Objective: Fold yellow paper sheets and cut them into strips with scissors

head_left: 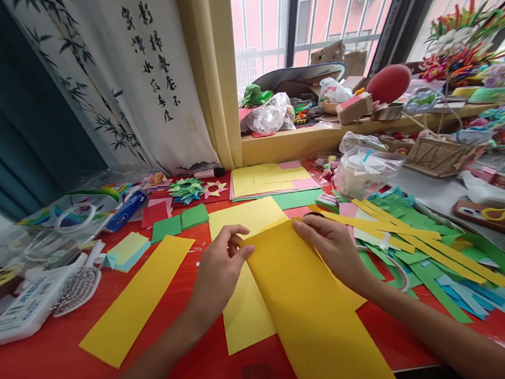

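Note:
A long sheet of yellow paper (301, 291) slopes down toward me past the table's front edge. At its top left corner my left hand (224, 266) is closed, with thumb and fingers at the paper's edge. The top right corner is pinched by my right hand (330, 244). A pale yellow sheet (247, 325) lies flat on the table, partly hidden behind the held paper. Off to the left rests a separate yellow paper strip (138, 300), touched by neither hand.
Several narrow yellow strips (444, 255) and green paper scraps (438, 291) cover the red table's right side. Green squares (167, 227) lie at the left, near a hairbrush (76, 290). A stack of coloured sheets (269, 179) sits at the back, below a cluttered windowsill (275, 140).

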Demonstrator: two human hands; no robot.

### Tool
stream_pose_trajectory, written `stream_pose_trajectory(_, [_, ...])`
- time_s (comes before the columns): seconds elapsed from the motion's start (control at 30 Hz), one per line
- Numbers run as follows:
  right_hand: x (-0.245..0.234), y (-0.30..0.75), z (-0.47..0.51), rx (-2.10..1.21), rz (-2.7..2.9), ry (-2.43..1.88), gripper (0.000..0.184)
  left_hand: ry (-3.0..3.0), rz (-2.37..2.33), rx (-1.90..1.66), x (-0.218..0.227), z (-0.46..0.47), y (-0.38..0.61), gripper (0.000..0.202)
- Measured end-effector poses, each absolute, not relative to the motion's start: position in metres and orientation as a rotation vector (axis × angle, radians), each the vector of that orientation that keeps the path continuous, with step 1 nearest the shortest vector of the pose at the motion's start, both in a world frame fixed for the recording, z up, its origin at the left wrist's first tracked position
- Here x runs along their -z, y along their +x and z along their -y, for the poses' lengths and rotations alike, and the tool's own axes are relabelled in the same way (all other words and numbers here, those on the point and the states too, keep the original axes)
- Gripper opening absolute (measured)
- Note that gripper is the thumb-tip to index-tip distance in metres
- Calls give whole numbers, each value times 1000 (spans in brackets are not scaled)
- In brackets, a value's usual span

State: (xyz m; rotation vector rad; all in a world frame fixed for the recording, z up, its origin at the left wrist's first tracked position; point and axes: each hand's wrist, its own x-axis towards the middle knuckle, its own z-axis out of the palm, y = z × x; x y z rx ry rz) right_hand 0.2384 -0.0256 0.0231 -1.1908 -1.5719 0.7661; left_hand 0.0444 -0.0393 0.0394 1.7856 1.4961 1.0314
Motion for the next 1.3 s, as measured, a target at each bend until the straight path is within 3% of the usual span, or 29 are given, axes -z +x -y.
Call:
stream_pose_trajectory(0.2, [-10,235,17,-748,1627,-1153,27,1896,-1561,-1086,-23,24,42,13])
stream_pose_trajectory(0.43, [-5,236,13,-920,1530,-1103,27,1461,-1284,-1043,-14,13,36,23])
stream_pose_trajectory(0.8, [0,236,10,-1181,1314,-1045,30,1493,-1336,-1231,-18,20,42,21])
stream_pose_trajectory(1.3, [-5,233,18,-1333,1086,-1016,26,1132,-1040,-1064,-9,26,47,24])
